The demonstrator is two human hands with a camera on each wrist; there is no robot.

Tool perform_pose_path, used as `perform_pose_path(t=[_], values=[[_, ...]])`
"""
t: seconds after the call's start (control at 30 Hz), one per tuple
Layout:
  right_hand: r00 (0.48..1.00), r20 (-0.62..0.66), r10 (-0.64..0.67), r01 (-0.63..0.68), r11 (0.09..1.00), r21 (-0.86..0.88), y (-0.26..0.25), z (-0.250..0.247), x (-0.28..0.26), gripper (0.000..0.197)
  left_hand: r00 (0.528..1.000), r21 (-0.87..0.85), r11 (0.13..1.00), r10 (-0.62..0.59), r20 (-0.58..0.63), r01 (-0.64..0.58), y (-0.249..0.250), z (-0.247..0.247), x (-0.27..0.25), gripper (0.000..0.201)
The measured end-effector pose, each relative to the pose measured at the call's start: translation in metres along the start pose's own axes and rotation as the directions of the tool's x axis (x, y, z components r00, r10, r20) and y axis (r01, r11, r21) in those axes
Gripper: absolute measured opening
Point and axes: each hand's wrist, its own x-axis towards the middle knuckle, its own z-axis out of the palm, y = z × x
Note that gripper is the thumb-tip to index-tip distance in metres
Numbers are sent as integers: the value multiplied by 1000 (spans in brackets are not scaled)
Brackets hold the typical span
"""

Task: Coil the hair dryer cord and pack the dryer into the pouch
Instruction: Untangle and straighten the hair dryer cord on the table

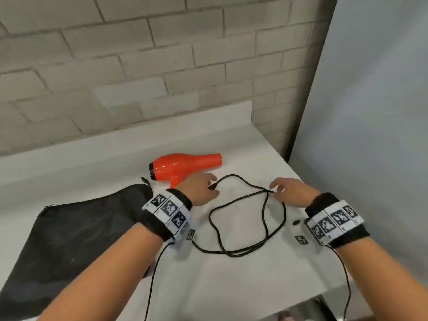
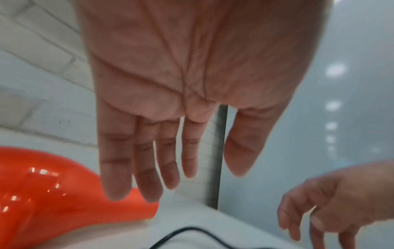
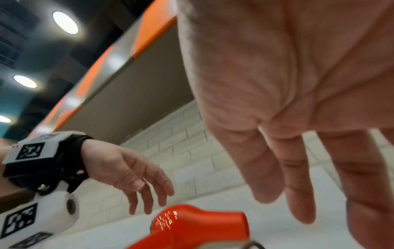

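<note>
Hair dryer, orange and glossy, lies on its side on the white counter near the brick wall, nozzle pointing right, its handle hidden behind the left hand. Black cord sprawls in loose loops between both hands. Left hand hovers just above the cord's near end, fingers straight and relaxed, gripping nothing. Right hand hangs over the loops, fingers loosely spread, empty too. Black pouch lies flat at left, partly covered by the left forearm, its far corner cut off.
</note>
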Motion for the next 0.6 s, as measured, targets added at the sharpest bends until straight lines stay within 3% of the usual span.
perform_pose_path(t=[0.13,0.23,0.3,0.37,0.5,0.6], values=[[988,60,145,-135,981,-139,-6,2,10,35,990,138,984,-125,68,115,-4,6,38,61],[978,90,190,-163,955,-247,-5,9,16,33,978,278,951,-171,116,134,-9,16,55,60],[971,108,215,-176,940,-292,-6,10,18,21,977,335,935,-166,133,113,-10,19,61,54],[971,99,215,-177,936,-303,-5,12,22,11,982,340,936,-142,126,92,-11,21,66,49],[965,86,246,-208,925,-319,-3,11,24,22,993,319,947,-64,102,29,-10,24,71,45],[976,26,218,-203,942,-269,-1,6,21,20,997,153,987,-48,56,39,-11,21,71,36]])
